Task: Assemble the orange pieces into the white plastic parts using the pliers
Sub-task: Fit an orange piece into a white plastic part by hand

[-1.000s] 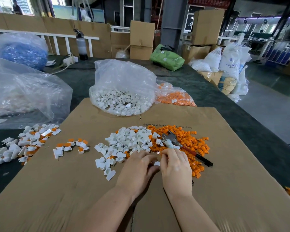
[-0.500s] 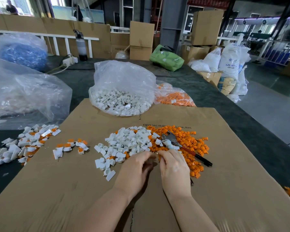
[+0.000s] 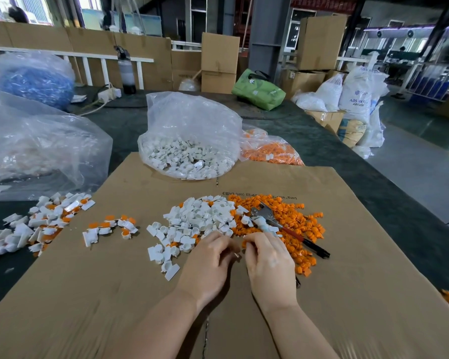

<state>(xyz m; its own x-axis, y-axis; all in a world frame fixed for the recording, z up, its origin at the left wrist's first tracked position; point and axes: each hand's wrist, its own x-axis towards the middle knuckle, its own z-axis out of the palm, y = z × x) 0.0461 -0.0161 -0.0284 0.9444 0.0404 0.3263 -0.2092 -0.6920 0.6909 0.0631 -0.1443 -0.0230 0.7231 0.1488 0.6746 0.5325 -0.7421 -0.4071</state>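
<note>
Both hands (image 3: 240, 251) pinched small pieces together w/ curled fingers; pliers (image 3: 283, 226) lay just beyond the right hand (image 3: 268, 265), handles pointing right-near.

A crumpled green fabric bag (image 3: 259, 92) sits at the dark table's (image 3: 347, 161) far edge, a clear plastic bag of blue pieces (image 3: 34, 81) at its far left corner, stacked brown cardboard boxes (image 3: 219, 63) behind.

I am keeping my left hand (image 3: 208, 263) and right hand (image 3: 268, 265) close together, backs up, forearms reaching forward. Both hands are curling their fingers inward, fingertips nearly meeting; what they pinch is hidden.
</note>
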